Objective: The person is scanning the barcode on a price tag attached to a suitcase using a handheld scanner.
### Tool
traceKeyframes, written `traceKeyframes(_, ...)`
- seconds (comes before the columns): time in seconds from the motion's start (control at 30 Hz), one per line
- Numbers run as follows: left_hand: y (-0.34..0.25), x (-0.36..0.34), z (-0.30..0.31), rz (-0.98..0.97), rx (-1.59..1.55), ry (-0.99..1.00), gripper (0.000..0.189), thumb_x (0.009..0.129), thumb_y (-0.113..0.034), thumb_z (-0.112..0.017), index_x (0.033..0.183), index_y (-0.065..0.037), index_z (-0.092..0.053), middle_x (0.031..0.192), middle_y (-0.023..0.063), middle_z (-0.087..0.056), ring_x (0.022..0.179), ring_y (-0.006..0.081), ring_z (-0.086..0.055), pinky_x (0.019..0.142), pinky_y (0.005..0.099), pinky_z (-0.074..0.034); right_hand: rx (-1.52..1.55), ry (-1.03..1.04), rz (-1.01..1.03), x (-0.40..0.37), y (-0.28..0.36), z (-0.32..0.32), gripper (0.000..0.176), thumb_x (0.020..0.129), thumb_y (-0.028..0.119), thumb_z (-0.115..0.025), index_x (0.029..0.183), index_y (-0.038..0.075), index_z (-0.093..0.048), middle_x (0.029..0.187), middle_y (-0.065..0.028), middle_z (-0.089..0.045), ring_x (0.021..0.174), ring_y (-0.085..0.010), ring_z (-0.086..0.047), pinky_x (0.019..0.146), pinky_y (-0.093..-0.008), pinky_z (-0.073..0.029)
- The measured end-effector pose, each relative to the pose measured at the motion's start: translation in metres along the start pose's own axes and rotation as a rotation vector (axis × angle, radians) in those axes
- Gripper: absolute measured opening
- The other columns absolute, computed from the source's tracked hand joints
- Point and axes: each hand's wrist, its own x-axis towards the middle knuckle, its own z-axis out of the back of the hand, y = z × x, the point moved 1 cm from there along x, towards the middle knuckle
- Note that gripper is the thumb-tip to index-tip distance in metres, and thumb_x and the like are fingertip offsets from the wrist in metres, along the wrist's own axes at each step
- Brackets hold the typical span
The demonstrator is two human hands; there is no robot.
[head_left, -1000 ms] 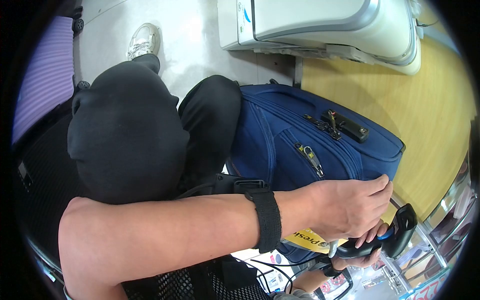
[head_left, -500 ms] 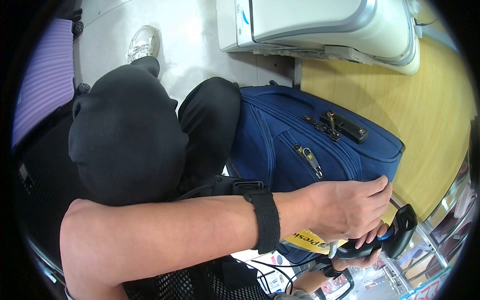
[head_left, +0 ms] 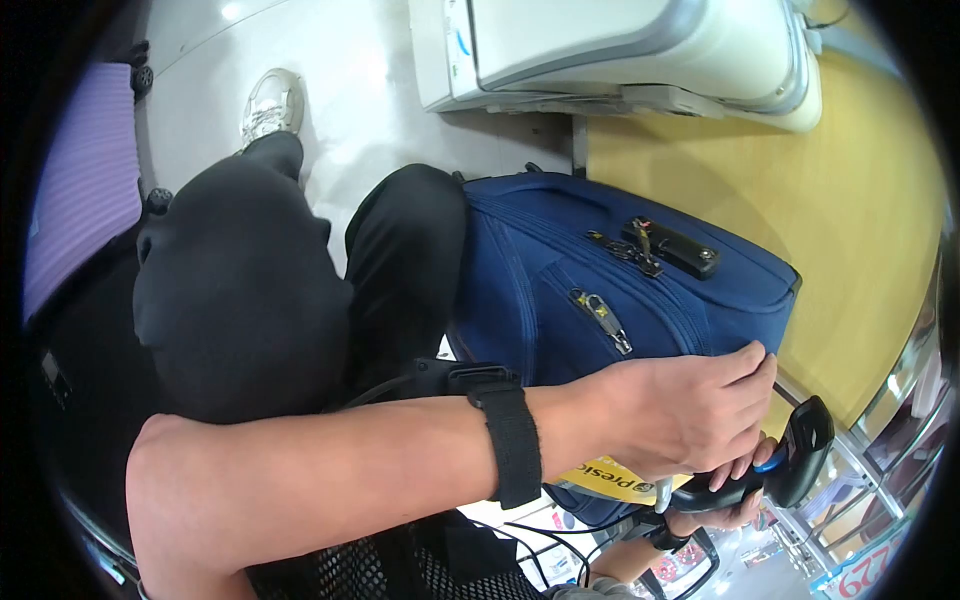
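My left hand [head_left: 690, 415] reaches across the front of a blue fabric suitcase [head_left: 570, 240], near its right corner. Its fingers are curled and their tips hidden, so what they grip, if anything, does not show. A yellow printed tag [head_left: 612, 482] lies partly under that hand. Just beyond it, my right hand [head_left: 725, 495], lower and smaller in view, wraps its fingers around a black handheld barcode scanner [head_left: 800, 450] with a blue trigger. Zippers [head_left: 603, 320] and a black lock [head_left: 680, 250] show on the suitcase.
A wooden tabletop [head_left: 720, 170] extends along the right. A white machine casing [head_left: 590, 50] stands at the top. A lilac ribbed suitcase [head_left: 85, 180] is at the left. My dark-trousered knees [head_left: 240, 290] are close to the blue suitcase. Black cables [head_left: 535, 550] hang at the bottom.
The view has shifted slightly, so the blue suitcase, knees and machine casing appear a little further left. Both hands keep nearly the same pose, and the scanner stays in the right hand.
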Motion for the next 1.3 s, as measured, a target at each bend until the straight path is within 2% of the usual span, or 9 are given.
traceKeyframes(0.17, 0.000, 0.001, 0.000, 0.028, -0.011, 0.008, 0.035, 0.086, -0.029, -0.051, 0.098, 0.000, -0.066, 0.106, 0.0148, -0.067, 0.113, 0.0303, -0.057, 0.098, 0.0408, -0.041, -0.017, 0.025, -0.013, 0.000, 0.003, 0.003, 0.039, 0.078, 0.023, -0.063, 0.097, 0.000, -0.037, 0.079, -0.0083, -0.041, 0.051, -0.0127, -0.044, 0.048, -0.0186, -0.044)
traceKeyframes(0.43, 0.000, 0.003, -0.002, 0.037, -0.026, 0.015, 0.028, 0.086, -0.026, -0.050, 0.093, -0.002, -0.063, 0.109, 0.0161, -0.066, 0.113, 0.0294, -0.057, 0.097, 0.0412, -0.043, -0.050, 0.079, -0.006, 0.004, 0.004, 0.003, 0.037, 0.080, 0.026, -0.063, 0.094, -0.001, -0.041, 0.076, -0.0088, -0.045, 0.048, -0.0141, -0.046, 0.047, -0.0194, -0.041)
traceKeyframes(0.77, 0.000, 0.006, 0.001, 0.039, -0.035, 0.031, 0.028, 0.083, -0.025, -0.050, 0.094, -0.002, -0.062, 0.113, 0.0187, -0.065, 0.113, 0.0288, -0.058, 0.098, 0.0413, -0.043, -0.109, -0.040, 0.031, 0.003, 0.004, -0.007, 0.041, 0.078, 0.026, -0.065, 0.094, -0.002, -0.040, 0.074, -0.0097, -0.044, 0.049, -0.0131, -0.043, 0.043, -0.0185, -0.040)
traceKeyframes(0.9, -0.001, 0.006, 0.002, 0.046, -0.057, 0.046, 0.028, 0.082, -0.024, -0.050, 0.095, -0.002, -0.063, 0.114, 0.0195, -0.064, 0.114, 0.0287, -0.058, 0.098, 0.0412, -0.043, -0.101, 0.019, -0.026, 0.003, 0.007, -0.004, 0.041, 0.077, 0.026, -0.066, 0.093, -0.002, -0.041, 0.074, -0.0097, -0.044, 0.051, -0.0132, -0.043, 0.042, -0.0180, -0.040)
traceKeyframes(1.13, -0.001, 0.009, 0.005, 0.048, -0.025, 0.072, 0.027, 0.080, -0.023, -0.052, 0.095, -0.003, -0.062, 0.113, 0.0185, -0.064, 0.113, 0.0282, -0.058, 0.097, 0.0411, -0.043, -0.148, -0.014, -0.023, 0.003, 0.009, -0.004, 0.044, 0.075, 0.028, -0.066, 0.093, -0.003, -0.041, 0.075, -0.0103, -0.045, 0.050, -0.0133, -0.044, 0.041, -0.0177, -0.042)
traceKeyframes(1.17, -0.001, 0.008, 0.005, 0.044, -0.036, 0.072, 0.027, 0.080, -0.023, -0.052, 0.095, -0.003, -0.062, 0.113, 0.0185, -0.064, 0.113, 0.0282, -0.058, 0.097, 0.0411, -0.043, -0.154, -0.022, -0.020, 0.004, 0.008, -0.004, 0.044, 0.075, 0.028, -0.066, 0.093, -0.003, -0.041, 0.075, -0.0103, -0.045, 0.050, -0.0133, -0.044, 0.041, -0.0177, -0.042)
traceKeyframes(1.23, -0.001, 0.009, 0.005, 0.059, -0.015, 0.060, 0.026, 0.079, -0.023, -0.052, 0.094, -0.004, -0.062, 0.111, 0.0172, -0.064, 0.111, 0.0279, -0.059, 0.096, 0.0408, -0.043, -0.180, 0.054, -0.030, 0.003, 0.008, -0.004, 0.038, 0.082, 0.028, -0.060, 0.097, 0.002, -0.039, 0.076, -0.0058, -0.043, 0.049, -0.0099, -0.041, 0.051, -0.0185, -0.036)
traceKeyframes(1.3, -0.003, 0.009, 0.003, 0.059, -0.020, 0.051, 0.025, 0.079, -0.023, -0.053, 0.094, -0.005, -0.062, 0.110, 0.0160, -0.063, 0.110, 0.0277, -0.059, 0.095, 0.0404, -0.043, -0.169, 0.044, -0.018, 0.003, 0.008, -0.004, 0.038, 0.081, 0.028, -0.060, 0.098, 0.001, -0.039, 0.075, -0.0059, -0.043, 0.048, -0.0098, -0.040, 0.050, -0.0176, -0.036)
